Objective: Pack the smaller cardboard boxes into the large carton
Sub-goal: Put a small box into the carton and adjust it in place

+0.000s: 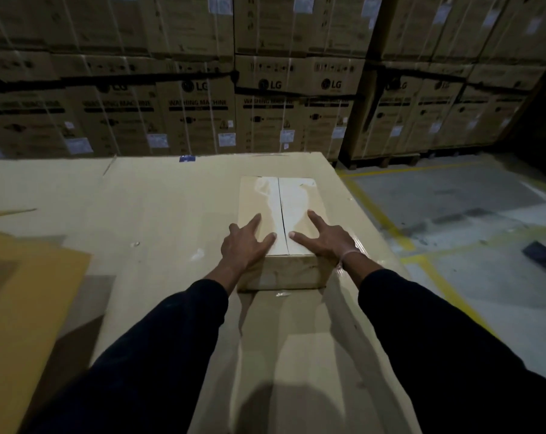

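Note:
A small taped cardboard box (281, 202) lies on a broad flat cardboard surface (159, 202), right of its middle, its top seam running away from me. My left hand (246, 242) rests flat on the box's near left top, fingers spread. My right hand (325, 238) lies flat on the near right top, fingers spread, its outer edge over the box's right side. Neither hand grips anything. Both arms wear dark sleeves. I cannot tell whether the broad surface belongs to the large carton.
A tall wall of stacked washing-machine cartons (199, 114) stands behind the surface. Grey floor with yellow lines (387, 220) lies to the right, with a dark object (544, 255) on it. A brighter yellow-brown cardboard sheet (24, 308) sits at the near left.

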A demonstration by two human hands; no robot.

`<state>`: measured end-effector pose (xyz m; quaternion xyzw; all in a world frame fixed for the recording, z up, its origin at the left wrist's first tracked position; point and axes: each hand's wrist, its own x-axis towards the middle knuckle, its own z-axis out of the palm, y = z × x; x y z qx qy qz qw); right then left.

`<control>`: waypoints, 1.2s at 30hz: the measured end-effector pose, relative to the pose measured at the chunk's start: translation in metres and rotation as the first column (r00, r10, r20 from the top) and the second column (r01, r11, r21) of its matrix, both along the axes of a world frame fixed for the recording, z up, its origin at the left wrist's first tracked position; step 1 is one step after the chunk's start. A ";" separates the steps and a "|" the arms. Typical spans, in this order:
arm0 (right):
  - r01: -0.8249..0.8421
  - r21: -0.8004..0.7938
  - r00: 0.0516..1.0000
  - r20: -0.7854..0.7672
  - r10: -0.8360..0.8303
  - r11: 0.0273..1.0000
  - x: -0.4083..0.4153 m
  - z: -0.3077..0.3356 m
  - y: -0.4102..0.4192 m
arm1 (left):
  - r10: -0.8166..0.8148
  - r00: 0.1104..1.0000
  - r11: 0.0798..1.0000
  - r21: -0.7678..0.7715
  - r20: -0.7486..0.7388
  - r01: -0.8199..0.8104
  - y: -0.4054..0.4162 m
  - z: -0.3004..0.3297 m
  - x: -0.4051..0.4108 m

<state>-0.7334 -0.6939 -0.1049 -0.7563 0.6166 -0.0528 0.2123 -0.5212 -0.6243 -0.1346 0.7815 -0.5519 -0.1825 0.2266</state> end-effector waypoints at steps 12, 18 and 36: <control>-0.050 -0.088 0.998 0.041 0.054 0.995 -0.075 -0.016 0.241 | 0.049 0.998 0.998 0.027 -0.026 -0.048 0.257 0.005 -0.073; -0.020 -0.170 0.995 0.088 0.036 0.985 -0.102 -0.020 0.344 | 0.099 0.995 0.995 0.028 0.010 -0.100 0.358 0.006 -0.106; 0.092 -0.533 0.963 0.262 0.060 0.841 -0.024 0.147 0.467 | 0.116 0.961 0.953 -0.299 0.251 -0.037 0.477 0.195 -0.021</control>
